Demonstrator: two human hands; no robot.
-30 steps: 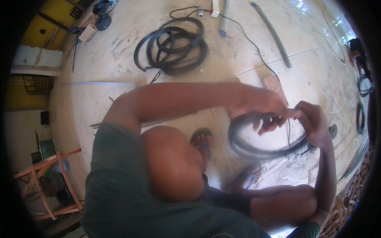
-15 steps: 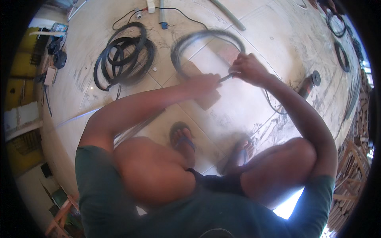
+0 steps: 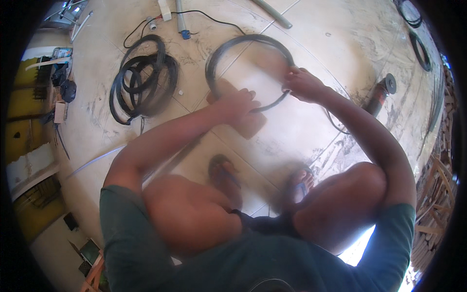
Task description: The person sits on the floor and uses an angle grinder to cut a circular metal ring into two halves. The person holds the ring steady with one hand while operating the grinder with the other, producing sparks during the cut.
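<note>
A thin black ring is held in front of me, just above the tiled floor. My left hand has its fingers curled round the ring's near-left part. On the ring's right side, my right hand pinches it between thumb and fingers. Partly under my left hand lies a flat brown block, its far part hidden by that hand. Inside the ring a reddish-brown patch on the floor is too blurred to name. To the left sits a loose pile of black rings, several overlapping.
An angle grinder lies to the right, its cord beside it. At the far side are a grey pipe, a white block and a black cable. More black rings lie far right. Wood pieces are stacked at right.
My hands have moved a little apart, and the left now grips the ring further left. The ring, blurred before, shows more clearly as a round hoop. The whole view has shifted slightly.
</note>
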